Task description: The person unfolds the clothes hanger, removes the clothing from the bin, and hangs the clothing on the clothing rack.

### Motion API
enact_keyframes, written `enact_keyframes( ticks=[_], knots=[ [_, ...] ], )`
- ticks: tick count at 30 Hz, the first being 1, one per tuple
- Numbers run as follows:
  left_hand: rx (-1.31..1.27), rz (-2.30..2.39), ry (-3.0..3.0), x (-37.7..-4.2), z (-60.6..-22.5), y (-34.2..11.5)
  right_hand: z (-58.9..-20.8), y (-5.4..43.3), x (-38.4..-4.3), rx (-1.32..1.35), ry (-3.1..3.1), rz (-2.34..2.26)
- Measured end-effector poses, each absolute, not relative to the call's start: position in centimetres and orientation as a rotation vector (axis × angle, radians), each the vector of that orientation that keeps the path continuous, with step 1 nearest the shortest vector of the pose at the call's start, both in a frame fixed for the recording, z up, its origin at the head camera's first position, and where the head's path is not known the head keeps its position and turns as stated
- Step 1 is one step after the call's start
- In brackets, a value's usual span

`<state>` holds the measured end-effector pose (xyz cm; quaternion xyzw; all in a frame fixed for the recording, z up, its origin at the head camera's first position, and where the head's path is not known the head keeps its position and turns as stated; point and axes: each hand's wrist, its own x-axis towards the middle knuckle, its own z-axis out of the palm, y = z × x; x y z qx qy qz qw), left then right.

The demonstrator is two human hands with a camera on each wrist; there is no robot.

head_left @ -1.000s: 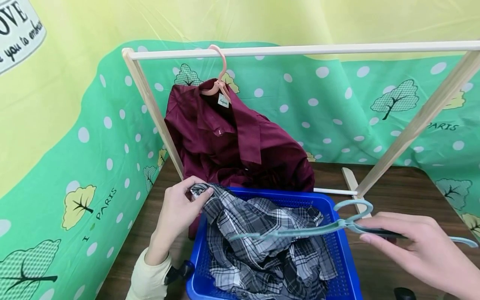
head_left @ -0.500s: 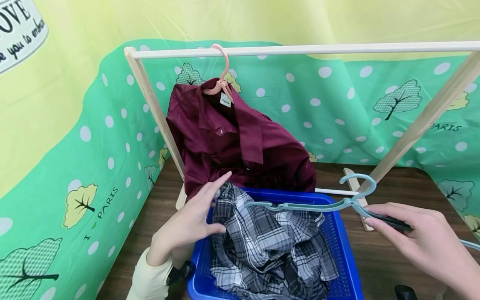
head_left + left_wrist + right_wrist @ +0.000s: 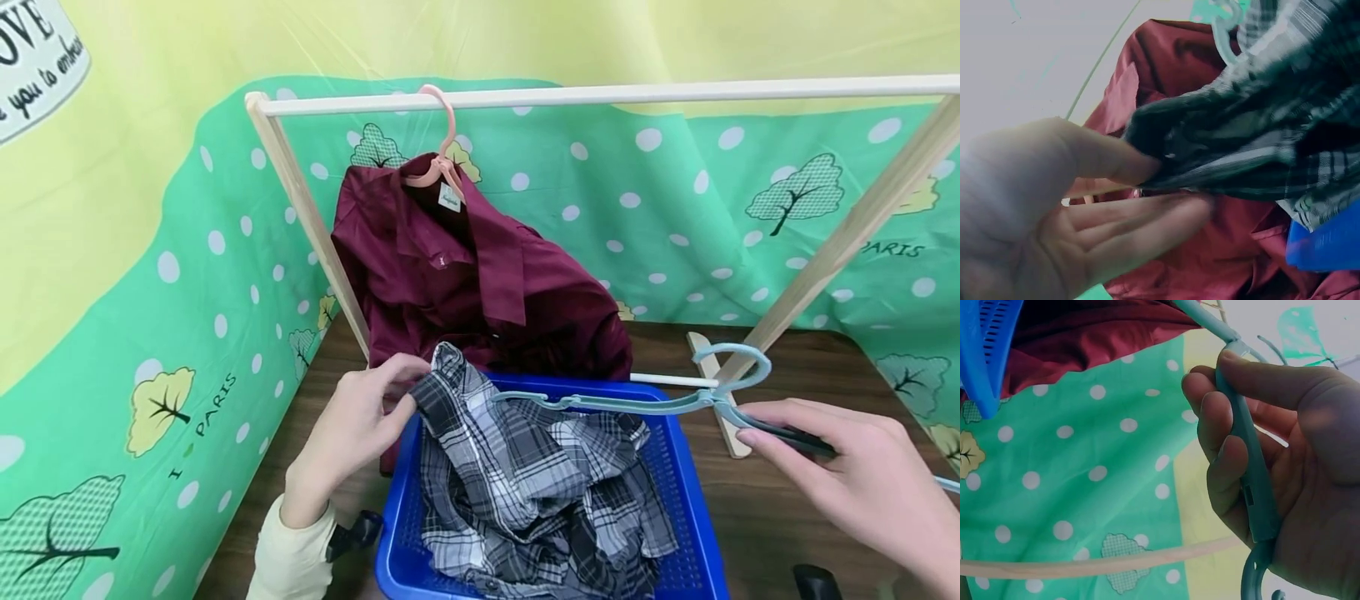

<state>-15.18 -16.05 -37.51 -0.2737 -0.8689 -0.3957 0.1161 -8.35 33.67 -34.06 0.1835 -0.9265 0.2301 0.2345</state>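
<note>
My left hand [image 3: 358, 421] pinches the edge of a grey plaid shirt [image 3: 517, 467] between thumb and fingers, lifting that corner at the basket's far left. The rest of the shirt lies crumpled in the blue basket [image 3: 701, 517]. In the left wrist view the thumb presses on the dark plaid cloth [image 3: 1222, 144]. My right hand [image 3: 840, 467] grips one arm of a light blue hanger [image 3: 637, 405], and its other arm reaches left over the shirt. In the right wrist view the fingers curl round the hanger arm [image 3: 1247, 462].
A maroon shirt [image 3: 555, 283] hangs on a pink hanger [image 3: 450, 125] from the white rail [image 3: 600, 97] behind the basket. Slanted wooden posts [image 3: 847, 233] support the rail. A dark wooden table [image 3: 780, 500] lies underneath.
My left hand let go of the shirt's edge, opened beside it, and now pinches it again, with the corner raised. The hanger in my right hand has risen and shifted slightly right.
</note>
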Motion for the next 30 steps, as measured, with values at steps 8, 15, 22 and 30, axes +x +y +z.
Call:
enact_keyframes(
  ticks=[8,15,22,30],
  knots=[
    [-0.692,-1.025,-2.448,-14.8,-37.4,-15.5,-33.9,33.6,-6.6,0.715,-2.431,0.787],
    [-0.578,-0.999,-2.374,-14.3,-37.3,-14.7,-34.3,31.5,-6.0,0.923,-2.523,0.734],
    [-0.521,-1.065,-2.393,-14.0,-37.1,-14.4,-34.5,30.4,-6.5,0.999,-2.489,0.702],
    [-0.603,-1.074,-2.48,-13.8,-37.0,-14.7,-33.9,30.6,-6.8,0.871,-2.45,0.673]
  ],
)
